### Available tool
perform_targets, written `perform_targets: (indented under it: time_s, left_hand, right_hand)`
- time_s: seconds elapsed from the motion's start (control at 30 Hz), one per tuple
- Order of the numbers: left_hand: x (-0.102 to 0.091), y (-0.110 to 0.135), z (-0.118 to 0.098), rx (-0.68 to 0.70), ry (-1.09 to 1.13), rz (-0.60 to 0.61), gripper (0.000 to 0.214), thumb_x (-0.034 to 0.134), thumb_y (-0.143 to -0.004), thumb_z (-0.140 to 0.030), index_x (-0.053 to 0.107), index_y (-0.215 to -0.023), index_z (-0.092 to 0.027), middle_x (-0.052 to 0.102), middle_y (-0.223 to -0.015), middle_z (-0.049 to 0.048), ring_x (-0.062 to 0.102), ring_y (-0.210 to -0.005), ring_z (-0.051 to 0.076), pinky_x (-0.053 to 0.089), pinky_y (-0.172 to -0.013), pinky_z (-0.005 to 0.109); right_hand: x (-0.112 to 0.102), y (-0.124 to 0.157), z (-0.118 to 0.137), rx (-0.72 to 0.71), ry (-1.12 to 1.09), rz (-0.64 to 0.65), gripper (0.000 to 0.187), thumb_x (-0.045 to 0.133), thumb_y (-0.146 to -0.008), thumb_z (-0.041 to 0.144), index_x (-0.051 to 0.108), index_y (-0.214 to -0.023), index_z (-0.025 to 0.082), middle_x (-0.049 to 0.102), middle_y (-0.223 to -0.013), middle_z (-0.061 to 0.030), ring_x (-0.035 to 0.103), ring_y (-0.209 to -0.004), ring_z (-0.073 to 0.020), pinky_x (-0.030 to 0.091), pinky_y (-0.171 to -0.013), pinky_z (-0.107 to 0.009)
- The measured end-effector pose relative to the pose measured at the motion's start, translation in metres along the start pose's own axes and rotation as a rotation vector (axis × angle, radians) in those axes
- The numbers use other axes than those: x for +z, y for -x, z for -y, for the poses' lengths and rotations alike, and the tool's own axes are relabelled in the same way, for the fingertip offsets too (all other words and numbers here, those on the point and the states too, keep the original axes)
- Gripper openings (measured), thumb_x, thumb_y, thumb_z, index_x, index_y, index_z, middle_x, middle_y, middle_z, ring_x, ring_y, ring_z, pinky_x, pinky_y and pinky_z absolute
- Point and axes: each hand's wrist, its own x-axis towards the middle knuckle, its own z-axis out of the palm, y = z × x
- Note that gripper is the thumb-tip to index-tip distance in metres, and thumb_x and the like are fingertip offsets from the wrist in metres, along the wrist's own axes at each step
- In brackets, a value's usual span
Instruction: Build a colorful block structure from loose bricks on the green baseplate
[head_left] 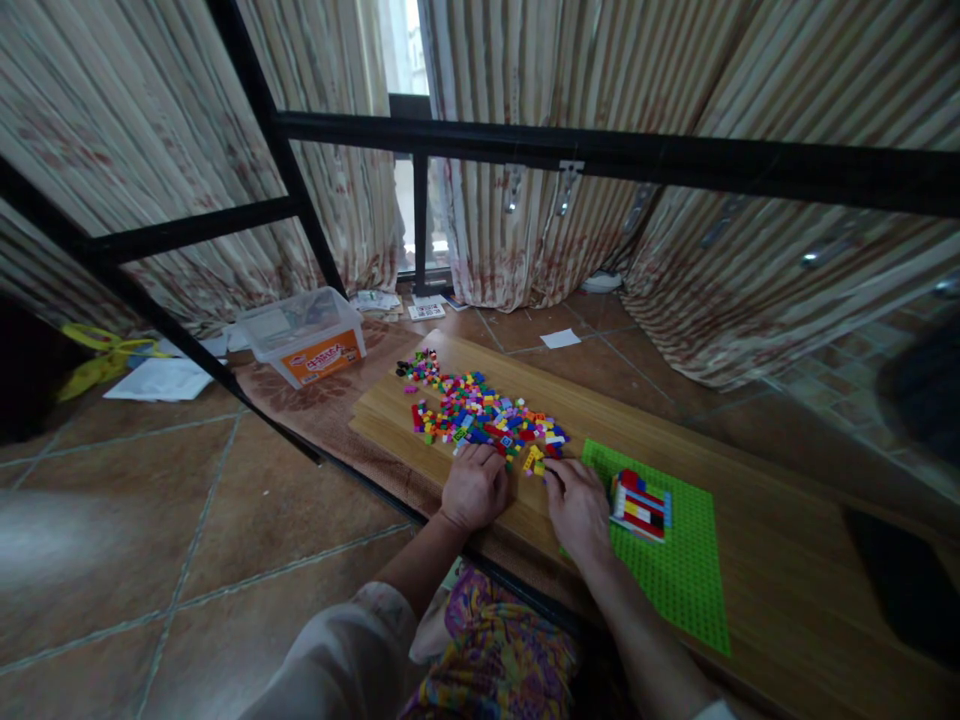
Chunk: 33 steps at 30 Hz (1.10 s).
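A heap of small toy bricks (pixel 480 405) in many colours spreads over the wooden board. At its near edge rests my left hand (pixel 475 485), fingers curled down against the bricks; whether it grips one is hidden. My right hand (pixel 577 503) is beside several yellow bricks (pixel 534 460), thumb and index finger closed together near them. What lies between those fingertips is too small to make out. Right of that hand lies a green baseplate (pixel 686 590), bearing a low built block of red, white, blue and yellow bricks (pixel 642 505).
The wooden board (pixel 780 560) carries a dark flat object (pixel 904 580) at its right end. A clear plastic box (pixel 304 340) with an orange label stands at the left. Black metal bars (pixel 600 150) cross ahead, before striped curtains (pixel 525 230). White paper (pixel 561 339) lies on the tiled floor.
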Motion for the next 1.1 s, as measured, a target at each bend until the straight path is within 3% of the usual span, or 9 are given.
perform_targets:
  time_s: [0.23, 0.8, 0.97, 1.1]
  left_hand:
    - [0.000, -0.001, 0.001, 0.007, 0.013, 0.001, 0.016, 0.045, -0.086, -0.018, 0.060, -0.080, -0.018, 0.059, -0.083, 0.0080, 0.053, -0.079, 0.019, 0.041, -0.075, 0.036]
    - [0.001, 0.000, 0.003, 0.009, -0.003, -0.016, 0.015, 0.047, -0.086, -0.015, 0.058, -0.077, -0.018, 0.059, -0.082, 0.0075, 0.054, -0.080, 0.020, 0.042, -0.075, 0.035]
    - [0.000, 0.000, 0.002, 0.019, 0.011, -0.028, 0.013, 0.048, -0.087, -0.016, 0.059, -0.080, -0.018, 0.061, -0.084, 0.0076, 0.056, -0.082, 0.021, 0.045, -0.077, 0.036]
    - [0.000, 0.000, 0.004, 0.025, 0.035, -0.098, 0.014, 0.049, -0.087, -0.017, 0.059, -0.096, -0.018, 0.063, -0.097, 0.0098, 0.057, -0.091, 0.023, 0.047, -0.084, 0.040]
  right_hand:
    - [0.000, -0.003, 0.004, -0.024, 0.045, 0.044, 0.027, 0.051, -0.089, 0.037, 0.067, -0.104, 0.020, 0.064, -0.097, -0.0072, 0.053, -0.091, -0.0228, 0.039, -0.081, -0.036]
    - [-0.008, -0.023, 0.015, -0.081, 0.097, 0.132, 0.011, 0.052, -0.087, 0.025, 0.063, -0.087, 0.022, 0.066, -0.093, -0.0051, 0.051, -0.093, -0.0233, 0.035, -0.081, -0.037]
    - [-0.016, -0.011, 0.017, -0.033, 0.003, 0.011, 0.020, 0.049, -0.089, 0.027, 0.063, -0.101, 0.022, 0.066, -0.100, -0.0061, 0.053, -0.094, -0.0232, 0.039, -0.085, -0.038]
    - [-0.032, 0.012, 0.023, 0.031, -0.152, -0.092, 0.025, 0.047, -0.091, 0.031, 0.061, -0.109, 0.022, 0.066, -0.103, -0.0059, 0.057, -0.097, -0.0216, 0.043, -0.087, -0.038]
